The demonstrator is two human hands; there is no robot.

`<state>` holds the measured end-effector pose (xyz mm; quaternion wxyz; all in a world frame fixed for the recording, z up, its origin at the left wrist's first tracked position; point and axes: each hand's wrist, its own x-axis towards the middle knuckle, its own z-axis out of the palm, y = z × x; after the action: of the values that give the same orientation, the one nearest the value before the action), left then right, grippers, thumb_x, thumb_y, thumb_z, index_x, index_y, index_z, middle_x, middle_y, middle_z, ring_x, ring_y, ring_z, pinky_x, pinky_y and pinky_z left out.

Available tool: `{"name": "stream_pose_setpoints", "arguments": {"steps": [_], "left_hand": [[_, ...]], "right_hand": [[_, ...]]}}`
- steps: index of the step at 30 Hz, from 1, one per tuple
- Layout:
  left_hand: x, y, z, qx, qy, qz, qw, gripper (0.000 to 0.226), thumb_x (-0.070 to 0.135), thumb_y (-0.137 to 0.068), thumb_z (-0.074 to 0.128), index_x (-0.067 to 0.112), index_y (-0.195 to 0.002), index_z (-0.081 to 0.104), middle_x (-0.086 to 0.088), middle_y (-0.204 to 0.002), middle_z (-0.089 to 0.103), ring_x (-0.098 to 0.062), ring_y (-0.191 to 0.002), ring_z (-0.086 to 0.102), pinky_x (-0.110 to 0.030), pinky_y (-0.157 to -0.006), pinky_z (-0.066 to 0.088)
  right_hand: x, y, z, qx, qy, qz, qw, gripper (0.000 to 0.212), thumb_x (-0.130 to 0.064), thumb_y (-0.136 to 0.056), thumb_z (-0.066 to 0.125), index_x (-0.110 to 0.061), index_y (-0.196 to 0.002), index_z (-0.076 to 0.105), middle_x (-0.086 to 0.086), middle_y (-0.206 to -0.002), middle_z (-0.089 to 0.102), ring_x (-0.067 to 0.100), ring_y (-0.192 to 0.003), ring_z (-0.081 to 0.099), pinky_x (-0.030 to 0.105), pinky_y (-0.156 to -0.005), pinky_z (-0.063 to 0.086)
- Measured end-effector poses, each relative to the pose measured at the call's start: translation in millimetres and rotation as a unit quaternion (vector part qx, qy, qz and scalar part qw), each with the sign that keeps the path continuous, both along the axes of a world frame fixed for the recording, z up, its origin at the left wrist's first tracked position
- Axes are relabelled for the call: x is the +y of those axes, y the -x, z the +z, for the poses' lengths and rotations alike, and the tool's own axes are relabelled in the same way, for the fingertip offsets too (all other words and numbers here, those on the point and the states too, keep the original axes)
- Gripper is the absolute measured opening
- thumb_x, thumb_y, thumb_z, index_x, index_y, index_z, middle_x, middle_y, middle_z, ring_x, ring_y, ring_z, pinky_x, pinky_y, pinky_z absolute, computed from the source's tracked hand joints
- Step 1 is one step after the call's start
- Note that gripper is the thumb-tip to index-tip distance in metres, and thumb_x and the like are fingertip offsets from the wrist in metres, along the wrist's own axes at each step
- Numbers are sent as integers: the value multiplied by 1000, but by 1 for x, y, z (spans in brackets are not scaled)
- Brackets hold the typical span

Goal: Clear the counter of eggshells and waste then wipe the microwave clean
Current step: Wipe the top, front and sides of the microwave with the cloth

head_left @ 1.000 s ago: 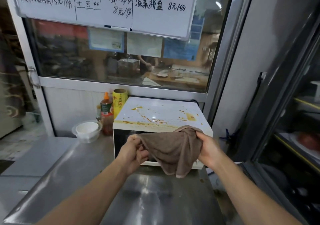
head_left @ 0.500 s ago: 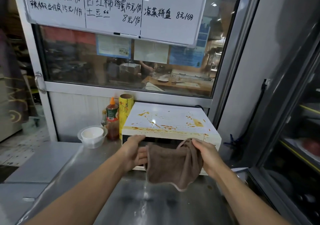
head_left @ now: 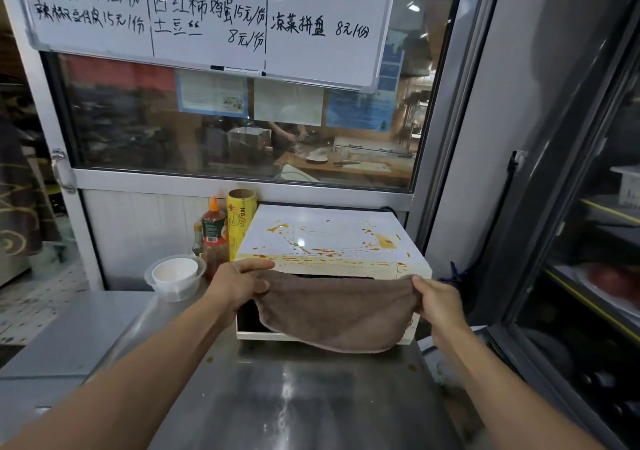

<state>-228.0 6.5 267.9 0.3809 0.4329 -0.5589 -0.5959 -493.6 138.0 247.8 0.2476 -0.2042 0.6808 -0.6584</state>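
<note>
A white microwave point(head_left: 322, 234) stands at the back of the steel counter point(head_left: 294, 397), its top smeared with orange-brown sauce. In front of its door hangs a brown cloth point(head_left: 336, 311), stretched wide between my hands. My left hand point(head_left: 239, 285) grips the cloth's left upper corner near the microwave's front left edge. My right hand point(head_left: 433, 299) pinches the right upper corner at the front right edge. The cloth hides most of the microwave's door.
Left of the microwave stand a sauce bottle point(head_left: 214, 234) with an orange cap and a yellow roll of wrap point(head_left: 240, 222). A clear plastic bowl point(head_left: 175, 278) holding a white bowl sits in front of them. A glass-door cabinet point(head_left: 588, 241) lines the right side. A whiteboard point(head_left: 207, 16) hangs above.
My hands have moved apart, spreading the bunched cloth out wide in front of the microwave. The view has come closer to the microwave.
</note>
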Motion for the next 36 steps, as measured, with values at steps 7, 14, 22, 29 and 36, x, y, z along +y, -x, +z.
{"name": "stream_pose_setpoints", "arguments": {"steps": [7,14,22,29,36], "left_hand": [[-9,10,8,-171,138,29,975,22,-2,-82,66,15,-96,72,-5,-103,63,-19,-98,57,-33,-94,49],[-9,10,12,-337,265,4,903,22,3,-83,63,15,-99,72,6,-96,62,-13,-93,54,-22,-82,44],[-18,-2,12,-314,219,26,923,25,24,-90,59,8,-71,57,-9,-82,64,-25,-82,58,-34,-71,45],[-2,21,13,-136,107,38,984,34,26,-89,60,13,-62,44,-7,-67,54,-22,-63,52,-25,-53,44],[13,37,21,3,48,-127,991,17,7,-91,54,11,-74,53,-10,-74,57,-21,-70,54,-33,-71,46]], "right_hand": [[16,17,9,-60,-17,57,996,29,11,-87,44,-14,-96,57,12,-88,64,22,-69,59,32,-58,49],[24,18,18,110,-94,171,975,25,7,-80,65,-11,-97,67,2,-101,62,17,-92,60,23,-69,51],[20,24,27,316,-190,173,914,31,-22,-90,60,3,-71,59,6,-70,58,16,-65,51,29,-59,36],[-10,-11,45,159,-117,164,967,20,-20,-88,61,-7,-77,50,11,-76,58,23,-72,58,27,-63,43],[-35,-83,76,-41,5,315,948,14,2,-92,43,4,-90,57,16,-80,61,25,-78,63,40,-83,55]]}}
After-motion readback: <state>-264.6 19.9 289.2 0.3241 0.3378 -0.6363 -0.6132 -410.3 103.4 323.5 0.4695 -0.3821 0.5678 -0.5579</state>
